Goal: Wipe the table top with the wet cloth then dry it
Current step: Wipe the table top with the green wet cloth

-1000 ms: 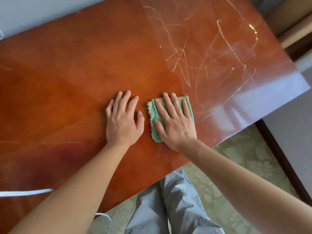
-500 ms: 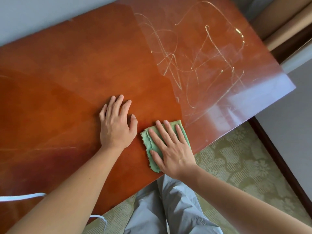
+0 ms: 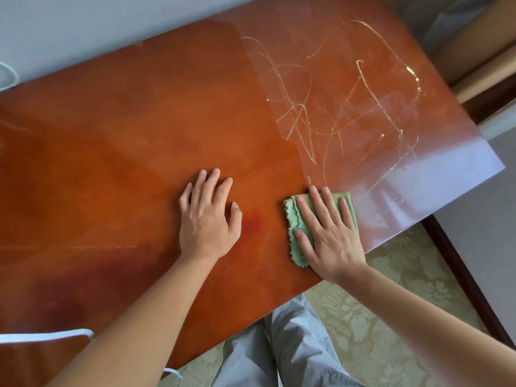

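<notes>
While no writing shows, right hand [image 3: 326,233] presses green cloth [image 3: 296,219] flat.

Both bare hands lie flat, palms down.
The left hand [image 3: 208,219] spreads relaxed fingers; the right hand [image 3: 326,233] presses with straight fingers, seemingly firmly, forearms extended.

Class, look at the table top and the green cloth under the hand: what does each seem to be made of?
Table top: likely wood under a glossy varnish, reddish-brown and mirroring window light. Green cloth: probably microfibre, with a soft matt nap and zigzag-cut edges; the right hand presses it flat.
</notes>
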